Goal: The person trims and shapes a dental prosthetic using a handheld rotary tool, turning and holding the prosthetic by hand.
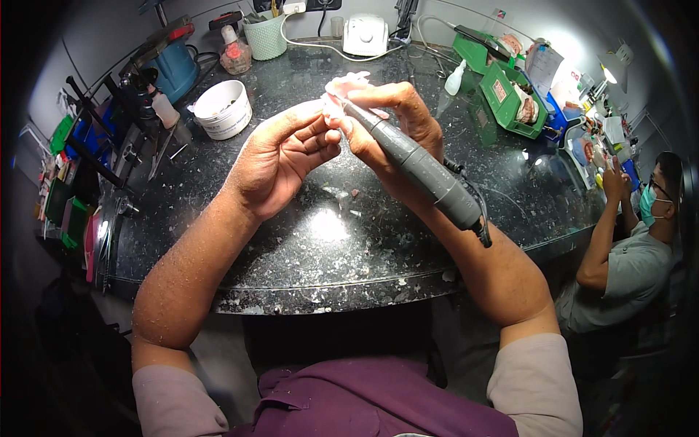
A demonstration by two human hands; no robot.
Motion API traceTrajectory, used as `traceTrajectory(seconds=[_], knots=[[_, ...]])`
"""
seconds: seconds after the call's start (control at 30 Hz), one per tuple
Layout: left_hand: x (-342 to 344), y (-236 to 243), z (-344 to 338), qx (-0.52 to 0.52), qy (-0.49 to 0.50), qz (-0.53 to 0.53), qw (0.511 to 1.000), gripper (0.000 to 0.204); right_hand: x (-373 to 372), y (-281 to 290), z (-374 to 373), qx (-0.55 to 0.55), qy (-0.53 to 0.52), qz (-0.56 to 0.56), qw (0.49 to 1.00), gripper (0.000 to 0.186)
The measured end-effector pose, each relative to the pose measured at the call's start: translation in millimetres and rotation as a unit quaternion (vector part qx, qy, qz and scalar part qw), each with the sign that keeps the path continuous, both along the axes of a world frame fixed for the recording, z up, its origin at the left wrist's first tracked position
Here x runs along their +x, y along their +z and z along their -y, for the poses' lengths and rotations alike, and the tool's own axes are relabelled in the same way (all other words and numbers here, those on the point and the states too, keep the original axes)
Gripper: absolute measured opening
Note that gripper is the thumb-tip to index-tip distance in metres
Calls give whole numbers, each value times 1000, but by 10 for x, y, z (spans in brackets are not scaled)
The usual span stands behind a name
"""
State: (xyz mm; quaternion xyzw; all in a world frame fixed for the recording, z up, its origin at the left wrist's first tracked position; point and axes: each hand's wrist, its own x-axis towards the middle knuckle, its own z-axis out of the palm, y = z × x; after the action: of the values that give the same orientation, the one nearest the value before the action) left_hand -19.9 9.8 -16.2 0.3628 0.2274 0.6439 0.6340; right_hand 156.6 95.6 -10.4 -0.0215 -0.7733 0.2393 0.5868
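My left hand (287,153) has curled fingers and pinches a small pale pink piece (346,86) at its fingertips, above the middle of the speckled black bench. My right hand (400,124) grips a dark grey rotary handpiece (415,164), whose narrow tip meets the pink piece between the two hands. The handpiece's cord hangs from its back end over my right forearm. Where the tip touches is partly hidden by fingers and too small to make out. A few pale scraps and dust lie on the bench (306,269) below.
A white tub (222,116) stands left. Tools crowd the left edge. A blue machine (176,69), woven cup (265,40) and white control box (364,38) line the back. Green boxes (499,98) with dental models and a dropper bottle (453,81) sit right. A masked co-worker (619,277) is far right.
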Motion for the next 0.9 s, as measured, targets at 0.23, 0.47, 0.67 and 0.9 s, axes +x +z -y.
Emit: traceTrajectory(seconds=[0.23, 0.47, 0.67, 0.9], knots=[[-11, -1, -3, 6, -3, 1, 1000, 33, -5, 19, 48, -51, 12, -7, 999, 30], [-2, 29, 3, 8, 0, 10, 1000, 30, 18, 30, 58, -81, 56, 2, 995, 28], [-36, 23, 12, 15, 3, 23, 1000, 27, 31, 4, 23, -126, 124, 10, 984, 25], [-33, 50, 20, 1, -1, 50, 999, 28, 50, 41, 62, -124, 115, 25, 985, 25]])
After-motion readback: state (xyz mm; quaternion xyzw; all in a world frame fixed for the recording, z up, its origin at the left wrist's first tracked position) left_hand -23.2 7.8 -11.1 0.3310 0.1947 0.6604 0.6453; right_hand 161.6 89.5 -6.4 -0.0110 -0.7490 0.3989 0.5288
